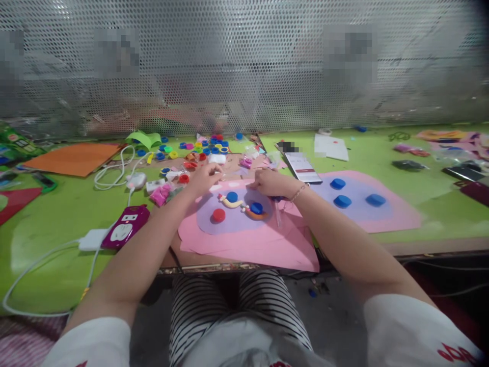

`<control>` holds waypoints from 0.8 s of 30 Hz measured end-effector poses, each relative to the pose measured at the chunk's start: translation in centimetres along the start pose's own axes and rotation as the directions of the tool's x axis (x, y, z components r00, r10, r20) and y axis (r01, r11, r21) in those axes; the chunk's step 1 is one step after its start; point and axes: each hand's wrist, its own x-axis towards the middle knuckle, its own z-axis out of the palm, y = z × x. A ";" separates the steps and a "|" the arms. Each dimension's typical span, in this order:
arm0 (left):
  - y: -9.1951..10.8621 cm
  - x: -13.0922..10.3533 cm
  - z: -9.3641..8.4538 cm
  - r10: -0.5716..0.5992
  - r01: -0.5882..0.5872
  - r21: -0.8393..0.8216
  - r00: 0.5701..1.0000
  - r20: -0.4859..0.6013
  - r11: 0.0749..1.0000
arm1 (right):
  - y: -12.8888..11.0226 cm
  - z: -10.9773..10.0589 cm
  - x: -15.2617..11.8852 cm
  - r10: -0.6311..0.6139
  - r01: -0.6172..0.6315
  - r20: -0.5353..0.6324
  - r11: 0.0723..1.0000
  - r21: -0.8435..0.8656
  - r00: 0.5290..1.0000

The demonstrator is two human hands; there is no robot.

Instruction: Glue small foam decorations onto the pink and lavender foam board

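My left hand [206, 178] hovers at the upper left edge of a pink sheet [244, 250], its fingers loosely bent and apart with nothing visible in them. At the sheet's upper right, my right hand [269, 182] has its fingers bent together, tips down; what they hold, if anything, is hidden. A dark blue thing shows under its palm. Between and below the hands lies a purple paper shape [212, 227]. On it are a red bottle cap [219, 215], a blue cap [232, 197] beside a cream curved clay piece [232, 204], and another blue cap [256, 208] against an orange-brown curved piece [256, 216].
To the right, several blue caps sit on a second pink-and-purple sheet [405, 216]. A phone [301, 165] lies behind it. Many coloured caps [206, 150] are scattered at the back. At left are a magenta power bank [128, 227], white cables [97, 178] and orange paper [72, 158]. A perforated metal panel [237, 66] stands behind.
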 end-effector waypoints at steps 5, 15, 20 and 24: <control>0.3 -0.3 -0.1 0.007 -0.007 0.004 1.000 0.013 1.000 | 0.1 -0.7 -0.5 0.039 -0.050 -0.107 0.993 -0.104 0.993; 0.2 -0.1 -0.1 0.009 -0.009 0.026 1.000 0.007 1.000 | -0.5 0.5 0.0 -0.003 0.001 -0.015 0.996 -0.092 1.000; 0.5 -0.2 -0.1 0.005 -0.006 0.027 1.000 0.020 1.000 | -0.3 0.7 0.3 -0.061 0.063 0.032 0.994 -0.089 0.998; 0.6 -0.3 0.0 0.000 0.000 0.024 1.000 0.023 1.000 | -0.4 0.5 0.2 -0.107 0.111 0.042 0.989 -0.102 0.993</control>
